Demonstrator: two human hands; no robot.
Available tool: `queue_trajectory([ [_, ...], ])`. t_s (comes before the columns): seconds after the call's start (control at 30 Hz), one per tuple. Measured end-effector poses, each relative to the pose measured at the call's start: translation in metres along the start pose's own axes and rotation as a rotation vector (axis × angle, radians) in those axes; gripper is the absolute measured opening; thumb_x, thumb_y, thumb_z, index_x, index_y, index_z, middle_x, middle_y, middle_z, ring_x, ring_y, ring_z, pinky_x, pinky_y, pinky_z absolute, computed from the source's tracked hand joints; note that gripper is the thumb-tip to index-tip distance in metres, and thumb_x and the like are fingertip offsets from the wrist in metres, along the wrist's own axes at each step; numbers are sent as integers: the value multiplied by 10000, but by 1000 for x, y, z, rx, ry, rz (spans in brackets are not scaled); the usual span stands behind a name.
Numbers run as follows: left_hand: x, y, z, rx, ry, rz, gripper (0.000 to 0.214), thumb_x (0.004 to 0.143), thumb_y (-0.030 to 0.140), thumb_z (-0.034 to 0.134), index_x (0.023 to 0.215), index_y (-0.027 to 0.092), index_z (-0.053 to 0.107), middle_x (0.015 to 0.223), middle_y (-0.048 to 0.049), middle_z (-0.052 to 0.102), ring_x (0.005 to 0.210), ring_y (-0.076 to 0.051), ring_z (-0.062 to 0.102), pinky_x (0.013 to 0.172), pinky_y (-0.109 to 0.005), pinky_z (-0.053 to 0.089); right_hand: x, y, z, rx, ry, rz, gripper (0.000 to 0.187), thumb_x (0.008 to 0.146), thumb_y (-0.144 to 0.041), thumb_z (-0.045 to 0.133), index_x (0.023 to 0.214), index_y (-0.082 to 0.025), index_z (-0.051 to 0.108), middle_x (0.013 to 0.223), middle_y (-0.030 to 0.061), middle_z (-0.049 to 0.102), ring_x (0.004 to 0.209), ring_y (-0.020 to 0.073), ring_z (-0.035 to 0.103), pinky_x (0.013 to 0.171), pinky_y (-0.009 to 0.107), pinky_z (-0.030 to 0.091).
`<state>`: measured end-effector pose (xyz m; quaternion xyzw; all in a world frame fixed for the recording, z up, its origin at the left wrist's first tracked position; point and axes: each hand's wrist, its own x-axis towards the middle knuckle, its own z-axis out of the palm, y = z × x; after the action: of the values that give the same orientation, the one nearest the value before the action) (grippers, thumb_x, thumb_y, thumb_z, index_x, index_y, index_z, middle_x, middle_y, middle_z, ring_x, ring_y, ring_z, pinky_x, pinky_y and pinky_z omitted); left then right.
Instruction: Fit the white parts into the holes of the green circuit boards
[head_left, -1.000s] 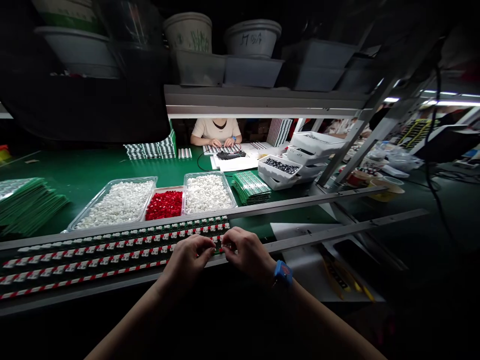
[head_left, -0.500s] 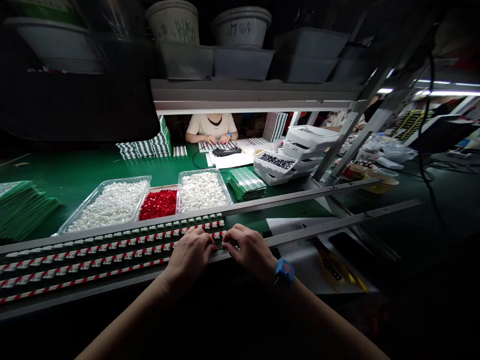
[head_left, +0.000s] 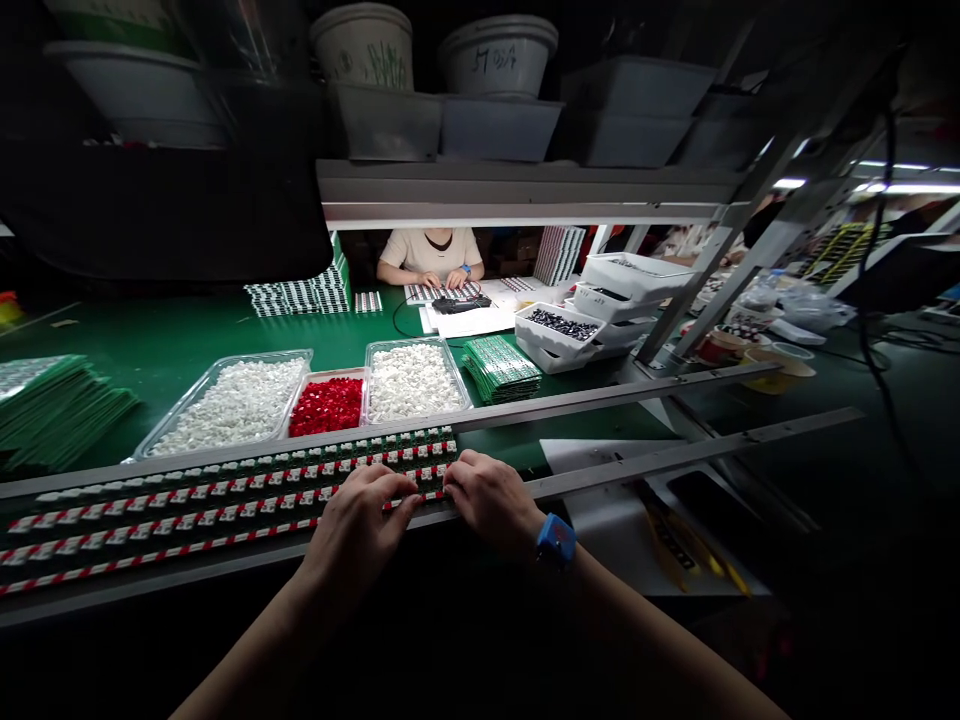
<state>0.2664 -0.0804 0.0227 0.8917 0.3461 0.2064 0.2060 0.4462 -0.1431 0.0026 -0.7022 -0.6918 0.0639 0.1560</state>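
Observation:
A long row of green circuit boards (head_left: 225, 505) carrying red and white connectors lies in a metal rail. Over the near edge of its right part is my left hand (head_left: 364, 515), thumb and forefinger apart, with nothing visible between them. At the right end of the row, my right hand (head_left: 491, 495) has its fingers pinched together by the last board; whatever they hold is hidden. A blue band (head_left: 556, 540) circles my right wrist. Behind the rail stand a tray of red connectors (head_left: 327, 404), a left tray of white connectors (head_left: 240, 400) and a right tray of white connectors (head_left: 414, 382).
Metal bars (head_left: 600, 402) run along the bench. Stacked green boards lie at the left (head_left: 67, 410) and right of the trays (head_left: 500, 368). White bins (head_left: 559, 330) hold dark parts. A co-worker (head_left: 433, 258) sits opposite. Yellow-handled pliers (head_left: 686, 550) lie at the right.
My left hand has shifted slightly left and its thumb and forefinger have spread apart. My right hand stays at the end of the row, its fingers more closed. The view has swung slightly left.

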Motion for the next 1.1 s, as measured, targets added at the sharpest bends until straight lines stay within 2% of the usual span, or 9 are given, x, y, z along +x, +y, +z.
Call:
queue_trajectory([
  [0.13, -20, -5, -3, -24, 19, 0, 211, 841, 346, 543, 858, 222, 712, 894, -50, 676, 882, -229, 618, 803, -333, 488, 2, -2, -2, -39, -16, -27, 138, 890, -202, 521, 868, -162, 651, 890, 48, 607, 765, 146, 567, 676, 247, 394],
  [0.3, -39, -11, 1, -61, -19, 9, 187, 851, 332, 544, 884, 230, 697, 903, -52, 671, 876, -219, 615, 801, -317, 497, 3, -2, -3, -46, -13, -66, 120, 887, -183, 530, 850, -154, 641, 876, 49, 600, 771, 147, 561, 687, 246, 400],
  [0.53, -56, -17, 6, -104, -65, -14, 167, 859, 311, 543, 902, 229, 682, 904, -51, 660, 874, -212, 610, 794, -303, 502, 5, -3, -2, -74, -22, -84, 120, 883, -161, 528, 840, -148, 639, 866, 56, 601, 800, 158, 564, 724, 251, 412],
  [0.67, -60, -18, 6, -111, -63, -30, 163, 856, 318, 545, 883, 232, 681, 893, -48, 657, 860, -208, 616, 776, -293, 507, 1, -4, -5, -14, -27, -49, 95, 862, -169, 557, 849, -159, 650, 881, 50, 614, 790, 155, 579, 712, 244, 418],
  [0.77, -62, -19, 4, -118, -74, -39, 169, 864, 318, 536, 886, 231, 678, 897, -49, 654, 866, -206, 615, 779, -289, 507, -1, 1, -8, 91, 25, 10, 83, 825, -173, 599, 883, -177, 659, 888, 32, 631, 756, 140, 591, 692, 231, 421],
  [0.9, -65, -25, 4, -158, -83, -66, 168, 869, 316, 532, 890, 230, 675, 901, -50, 653, 862, -198, 615, 783, -285, 505, 11, 20, -12, 153, 126, 75, 132, 833, -213, 551, 796, -174, 672, 799, 30, 653, 706, 142, 590, 674, 244, 416],
  [0.97, -67, -28, 5, -172, -71, -88, 160, 863, 312, 541, 877, 229, 677, 898, -52, 658, 855, -197, 619, 783, -285, 506, 21, 32, -12, 218, 94, 105, 170, 815, -236, 534, 763, -166, 680, 742, 31, 664, 691, 154, 590, 664, 253, 413],
  [1.1, -74, -22, 5, -159, -19, -135, 129, 819, 227, 576, 846, 203, 699, 883, -62, 673, 853, -193, 630, 792, -279, 509, 30, 55, -6, 528, -135, 158, 303, 756, -396, 549, 688, -131, 678, 646, 34, 638, 596, 146, 538, 568, 244, 399],
])
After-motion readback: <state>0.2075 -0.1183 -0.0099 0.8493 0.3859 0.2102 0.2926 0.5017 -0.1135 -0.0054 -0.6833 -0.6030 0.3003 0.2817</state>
